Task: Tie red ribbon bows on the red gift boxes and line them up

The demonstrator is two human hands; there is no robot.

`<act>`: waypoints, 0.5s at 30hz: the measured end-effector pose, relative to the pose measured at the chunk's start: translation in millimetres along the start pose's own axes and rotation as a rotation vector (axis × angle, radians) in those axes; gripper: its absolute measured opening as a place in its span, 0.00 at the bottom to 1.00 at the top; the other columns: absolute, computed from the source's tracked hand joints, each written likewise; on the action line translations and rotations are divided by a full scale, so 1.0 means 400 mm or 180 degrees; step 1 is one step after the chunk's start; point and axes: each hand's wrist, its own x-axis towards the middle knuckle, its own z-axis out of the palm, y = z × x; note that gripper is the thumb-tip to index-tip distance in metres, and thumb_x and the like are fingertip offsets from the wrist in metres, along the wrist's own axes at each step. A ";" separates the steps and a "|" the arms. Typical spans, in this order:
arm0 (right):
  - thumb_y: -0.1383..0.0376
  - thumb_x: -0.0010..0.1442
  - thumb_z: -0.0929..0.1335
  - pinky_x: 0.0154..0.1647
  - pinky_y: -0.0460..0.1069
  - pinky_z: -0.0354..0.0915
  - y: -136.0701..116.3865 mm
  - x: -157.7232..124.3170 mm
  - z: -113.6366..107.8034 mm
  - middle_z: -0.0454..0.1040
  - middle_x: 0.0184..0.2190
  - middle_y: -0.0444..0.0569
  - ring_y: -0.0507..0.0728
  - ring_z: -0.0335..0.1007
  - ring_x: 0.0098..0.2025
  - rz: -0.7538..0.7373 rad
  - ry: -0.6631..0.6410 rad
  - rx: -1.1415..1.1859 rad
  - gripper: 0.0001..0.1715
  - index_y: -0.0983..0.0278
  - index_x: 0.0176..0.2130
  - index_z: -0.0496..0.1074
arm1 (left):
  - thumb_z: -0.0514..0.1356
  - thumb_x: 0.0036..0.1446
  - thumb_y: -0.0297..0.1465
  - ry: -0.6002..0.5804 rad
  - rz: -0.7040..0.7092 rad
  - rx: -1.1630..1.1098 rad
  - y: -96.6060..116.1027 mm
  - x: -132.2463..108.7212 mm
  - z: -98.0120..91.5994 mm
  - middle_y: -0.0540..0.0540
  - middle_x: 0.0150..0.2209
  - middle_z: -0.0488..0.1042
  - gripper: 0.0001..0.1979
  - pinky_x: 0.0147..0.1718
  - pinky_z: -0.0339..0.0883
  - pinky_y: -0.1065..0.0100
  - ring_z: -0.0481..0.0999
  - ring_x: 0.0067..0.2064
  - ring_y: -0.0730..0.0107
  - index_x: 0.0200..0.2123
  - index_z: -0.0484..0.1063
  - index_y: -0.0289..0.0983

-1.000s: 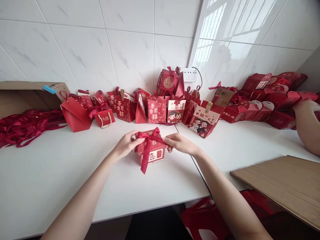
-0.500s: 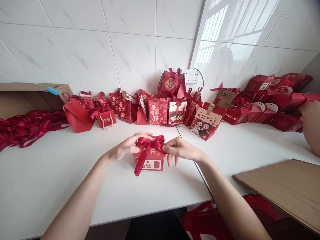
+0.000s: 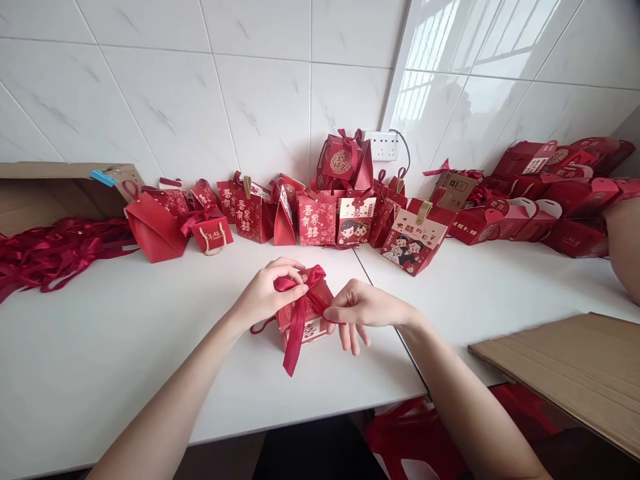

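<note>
A small red gift box [image 3: 306, 332] with white panels and printed characters rests on the white table, turned at an angle. On its top sits a dark red satin ribbon [image 3: 299, 327] tied in a bow, one tail hanging down the front. My left hand [image 3: 273, 288] pinches the bow's left loop near the knot. Between the thumb and forefinger of my right hand [image 3: 353, 313] is the other end of the ribbon, at the box's right side; its remaining fingers hang loose. A thin red cord handle pokes out at the box's left.
Red gift boxes [image 3: 317, 220] line the tiled wall, with more piled on the right [image 3: 575, 193]. Loose ribbons [image 3: 60, 250] lie at left before a cardboard box [image 3: 65, 172]. A cardboard sheet [image 3: 565, 373] juts in at right. Another person's arm [image 3: 625, 247] shows at the right edge.
The box has turned on the table. My left hand has moved from the box's side onto the bow's left loop. My right hand has drawn the ribbon end slightly down and outward.
</note>
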 end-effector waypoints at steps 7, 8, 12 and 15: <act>0.58 0.59 0.64 0.14 0.40 0.62 -0.003 -0.016 -0.026 0.77 0.20 0.48 0.50 0.72 0.18 0.0202 -0.0382 -0.0183 0.18 0.70 0.31 0.75 | 0.61 0.48 0.37 -0.0083 -0.0046 -0.0108 -0.004 -0.001 0.006 0.44 0.46 0.73 0.09 0.54 0.60 0.56 0.72 0.48 0.56 0.22 0.72 0.39; 0.57 0.59 0.64 0.14 0.40 0.63 -0.003 -0.022 -0.029 0.77 0.21 0.49 0.51 0.73 0.19 0.0280 -0.0517 -0.0214 0.19 0.70 0.31 0.75 | 0.61 0.48 0.37 -0.0075 -0.0052 -0.0113 -0.004 -0.001 0.007 0.44 0.46 0.73 0.09 0.54 0.60 0.56 0.72 0.48 0.56 0.22 0.71 0.39; 0.50 0.54 0.68 0.14 0.40 0.62 0.010 -0.036 0.007 0.79 0.31 0.52 0.51 0.74 0.23 0.0658 -0.1098 -0.0140 0.25 0.67 0.41 0.74 | 0.61 0.48 0.37 0.0019 -0.0020 -0.0214 -0.004 -0.001 0.012 0.43 0.44 0.73 0.09 0.52 0.62 0.57 0.73 0.47 0.56 0.23 0.71 0.39; 0.44 0.54 0.66 0.15 0.39 0.63 0.047 -0.012 0.108 0.77 0.38 0.52 0.50 0.75 0.25 0.0356 -0.0295 0.0175 0.30 0.64 0.45 0.70 | 0.61 0.48 0.38 0.0062 0.0061 -0.0326 -0.001 -0.003 0.017 0.43 0.43 0.73 0.09 0.50 0.63 0.59 0.73 0.46 0.58 0.24 0.71 0.39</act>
